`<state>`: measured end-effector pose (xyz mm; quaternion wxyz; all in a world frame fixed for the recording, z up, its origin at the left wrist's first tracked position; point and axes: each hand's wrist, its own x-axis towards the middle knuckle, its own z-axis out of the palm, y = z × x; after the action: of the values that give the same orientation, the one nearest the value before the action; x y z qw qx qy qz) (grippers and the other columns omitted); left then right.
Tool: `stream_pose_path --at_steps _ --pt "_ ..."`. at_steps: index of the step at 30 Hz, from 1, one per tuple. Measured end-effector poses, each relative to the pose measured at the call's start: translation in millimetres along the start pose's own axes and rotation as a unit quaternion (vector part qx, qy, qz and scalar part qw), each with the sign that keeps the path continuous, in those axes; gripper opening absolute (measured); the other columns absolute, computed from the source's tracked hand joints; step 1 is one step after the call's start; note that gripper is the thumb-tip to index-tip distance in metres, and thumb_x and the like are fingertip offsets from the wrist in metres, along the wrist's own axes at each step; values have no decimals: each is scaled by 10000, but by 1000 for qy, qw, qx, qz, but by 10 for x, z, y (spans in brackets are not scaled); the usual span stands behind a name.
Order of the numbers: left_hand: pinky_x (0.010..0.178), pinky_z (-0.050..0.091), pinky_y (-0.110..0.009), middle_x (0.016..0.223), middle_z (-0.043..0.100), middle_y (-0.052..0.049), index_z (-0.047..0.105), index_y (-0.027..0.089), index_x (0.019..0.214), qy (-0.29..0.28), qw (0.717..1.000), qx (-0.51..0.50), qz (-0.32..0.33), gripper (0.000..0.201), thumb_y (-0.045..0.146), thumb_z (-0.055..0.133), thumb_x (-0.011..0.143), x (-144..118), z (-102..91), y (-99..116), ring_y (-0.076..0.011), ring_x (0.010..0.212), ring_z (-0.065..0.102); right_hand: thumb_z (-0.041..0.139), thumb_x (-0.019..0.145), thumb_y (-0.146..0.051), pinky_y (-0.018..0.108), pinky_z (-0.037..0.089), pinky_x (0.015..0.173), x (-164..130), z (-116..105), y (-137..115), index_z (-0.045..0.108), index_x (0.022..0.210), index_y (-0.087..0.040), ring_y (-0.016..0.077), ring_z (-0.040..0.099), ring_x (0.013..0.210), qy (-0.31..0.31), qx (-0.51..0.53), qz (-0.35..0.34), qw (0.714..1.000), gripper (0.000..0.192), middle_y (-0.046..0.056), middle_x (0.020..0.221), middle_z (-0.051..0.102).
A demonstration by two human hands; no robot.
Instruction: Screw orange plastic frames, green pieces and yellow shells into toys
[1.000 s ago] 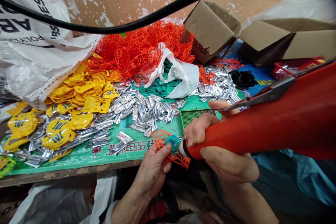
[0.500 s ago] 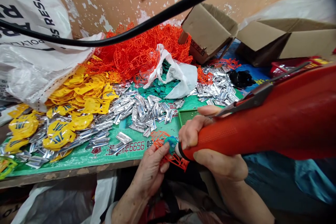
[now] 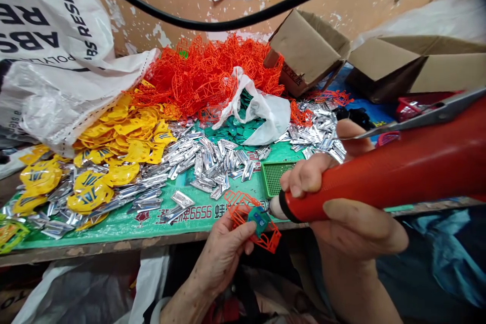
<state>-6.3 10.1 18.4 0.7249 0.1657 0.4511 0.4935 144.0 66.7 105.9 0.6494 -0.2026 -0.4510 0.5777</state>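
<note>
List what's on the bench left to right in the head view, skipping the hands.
white resin sack → yellow plastic pieces → silver parts → white plastic bag → small cardboard box → large cardboard box

An orange lattice frame (image 3: 243,208) with a teal and blue piece (image 3: 259,218) is seen beside a red tool (image 3: 383,174) with a black band. The worktop (image 3: 125,225) is covered in green with red print. Yellow badges (image 3: 121,139), silver strips (image 3: 212,159), a white sack (image 3: 49,55) with black lettering and brown cartons (image 3: 307,50) are shown.
</note>
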Motion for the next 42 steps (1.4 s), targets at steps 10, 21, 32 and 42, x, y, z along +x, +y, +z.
stream_pose_path --at_steps 10,21,32,42 --pt "457 331 -167 651 591 16 687 129 867 18 1000 -18 -13 311 279 839 641 -5 9 7 -46 494 444 757 713 -223 356 497 685 -66 37 79 591 1146 -356 163 554 679 0 0 2 1000 482 -18 742 592" --pt "467 382 -195 753 611 -30 698 141 872 -22 999 -28 11 268 374 751 750 6 -2 -5 -99 601 486 735 736 -187 328 508 662 -65 12 106 613 1085 -355 157 554 704 -7 15 1 1000 406 -14 761 589" --pt "592 403 -237 695 632 -27 717 182 819 18 907 350 234 80 236 658 825 -166 -27 201 -144 625 525 699 717 -158 356 494 777 63 -9 4 638 1003 -320 159 550 715 14 -30 -27 999 334 -10 756 605" --pt "576 459 -232 706 642 -42 654 125 856 -7 612 513 602 163 -11 579 806 -280 -65 290 -131 630 522 731 673 -195 292 512 499 137 26 74 658 657 -165 171 597 605 85 -203 4 976 81 19 653 601"
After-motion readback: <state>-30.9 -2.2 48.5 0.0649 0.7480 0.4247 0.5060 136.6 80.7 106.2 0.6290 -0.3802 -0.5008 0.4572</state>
